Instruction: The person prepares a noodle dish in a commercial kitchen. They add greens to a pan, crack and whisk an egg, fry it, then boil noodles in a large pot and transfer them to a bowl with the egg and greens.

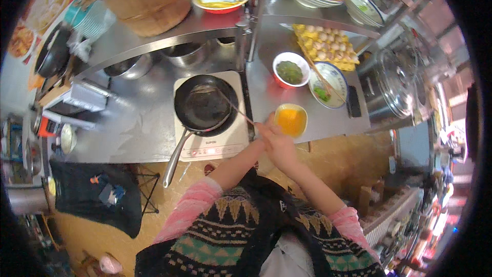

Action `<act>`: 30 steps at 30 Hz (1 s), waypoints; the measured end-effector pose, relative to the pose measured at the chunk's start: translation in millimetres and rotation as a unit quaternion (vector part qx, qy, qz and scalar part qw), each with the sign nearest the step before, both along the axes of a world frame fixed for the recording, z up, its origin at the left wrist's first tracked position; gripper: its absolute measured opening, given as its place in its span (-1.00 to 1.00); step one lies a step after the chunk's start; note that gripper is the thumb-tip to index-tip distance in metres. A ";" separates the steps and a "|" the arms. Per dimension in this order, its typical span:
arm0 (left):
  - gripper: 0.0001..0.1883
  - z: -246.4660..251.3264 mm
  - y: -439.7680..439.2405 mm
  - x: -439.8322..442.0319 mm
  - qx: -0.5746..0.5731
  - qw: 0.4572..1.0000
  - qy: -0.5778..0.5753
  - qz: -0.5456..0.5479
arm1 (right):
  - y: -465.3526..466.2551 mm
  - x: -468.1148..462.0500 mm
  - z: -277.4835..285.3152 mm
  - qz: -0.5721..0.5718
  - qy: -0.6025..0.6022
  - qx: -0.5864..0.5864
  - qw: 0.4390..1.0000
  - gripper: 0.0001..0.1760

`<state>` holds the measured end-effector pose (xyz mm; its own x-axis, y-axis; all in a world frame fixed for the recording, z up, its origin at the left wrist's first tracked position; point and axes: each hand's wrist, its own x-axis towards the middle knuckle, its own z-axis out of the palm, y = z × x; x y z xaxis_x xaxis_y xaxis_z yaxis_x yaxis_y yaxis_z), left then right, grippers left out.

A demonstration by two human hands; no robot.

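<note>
My forearms cross near the counter's front edge. My right hand [272,137] grips a thin stick-like utensil [240,112], perhaps chopsticks, whose far end reaches into the black frying pan [203,104]. The pan rests on a cream induction cooker [215,148], its metal handle pointing towards me; a dark, glossy film or liquid shows inside. My left hand [271,120], partly hidden behind the right, is at the left rim of a small bowl of beaten egg [291,120]; its grip on the bowl cannot be made out.
Behind the egg bowl stand a bowl of green food [290,71] and a patterned bowl [328,84] with chopped greens and chopsticks across it. An egg tray [328,44], phone [353,102] and large pot [396,84] are right. A metal shelf [153,48] overhangs the counter; a folding stool [96,196] stands lower left.
</note>
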<state>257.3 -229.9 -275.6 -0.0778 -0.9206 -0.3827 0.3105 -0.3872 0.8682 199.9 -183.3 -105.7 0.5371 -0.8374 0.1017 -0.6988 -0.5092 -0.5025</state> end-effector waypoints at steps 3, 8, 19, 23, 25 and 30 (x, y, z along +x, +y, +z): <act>-0.40 29.0 39.0 30.7 0.022 0.999 -0.009 -0.033 | -10.4 -2.8 9.1 0.020 -0.090 0.032 0.995 -0.57; -0.34 114.1 114.6 104.7 0.121 0.988 0.084 -0.038 | -24.7 -3.5 17.1 0.032 -0.157 0.034 0.987 -0.56; -0.28 201.1 150.2 207.8 -0.082 0.974 -0.043 0.208 | -3.0 12.1 -25.0 -0.058 -0.168 0.220 0.959 -0.63; -0.26 211.4 128.0 229.7 -0.125 0.953 -0.124 0.245 | 6.3 13.5 -27.2 -0.112 -0.195 0.276 0.934 -0.63; -0.26 214.1 117.7 238.5 -0.154 0.946 -0.161 0.236 | 9.9 12.4 -26.2 -0.107 -0.234 0.256 0.932 -0.62; -0.26 213.3 98.3 249.2 -0.200 0.929 -0.212 0.228 | 17.4 9.3 -21.1 -0.122 -0.253 0.237 0.930 -0.61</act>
<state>506.5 -131.7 -62.3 0.4351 -0.8959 0.0898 -0.0404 0.0802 0.9960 209.2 -165.9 -126.8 0.3084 -0.9434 -0.1220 -0.3770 -0.0035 -0.9262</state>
